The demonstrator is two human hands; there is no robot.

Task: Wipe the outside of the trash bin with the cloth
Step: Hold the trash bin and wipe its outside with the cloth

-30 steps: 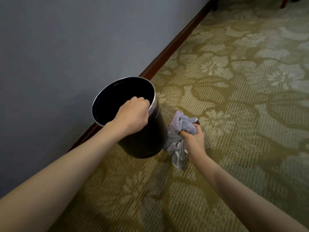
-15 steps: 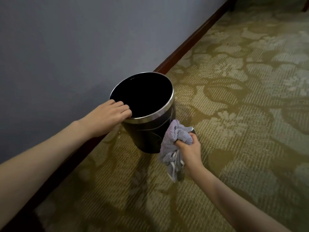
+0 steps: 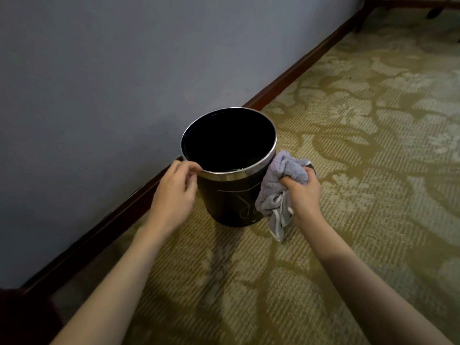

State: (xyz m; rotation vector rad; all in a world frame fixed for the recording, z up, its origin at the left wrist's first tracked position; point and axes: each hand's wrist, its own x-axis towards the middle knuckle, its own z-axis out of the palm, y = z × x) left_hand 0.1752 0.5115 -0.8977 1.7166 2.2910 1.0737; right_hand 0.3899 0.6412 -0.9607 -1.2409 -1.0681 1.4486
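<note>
A round black trash bin [image 3: 230,199] with a shiny metal rim stands upright on the carpet close to the wall. My left hand [image 3: 175,192] pinches the rim at its near left side. A bunched pale purple cloth [image 3: 277,185] is gripped in my right hand [image 3: 302,194] and pressed against the bin's right outer wall, just under the rim. Part of the cloth hangs down toward the floor. The inside of the bin is dark.
A grey-blue wall [image 3: 112,70] with a dark wooden skirting board [image 3: 293,75] runs diagonally along the left. Olive carpet with a pale floral pattern [image 3: 361,145] covers the floor to the right and in front. Dark furniture legs [image 3: 435,11] show at the top right corner.
My left hand came off the near rim and now pinches the rim's left side. The bin stands upright instead of tilted. My right hand with the cloth rose from low on the wall to just under the rim.
</note>
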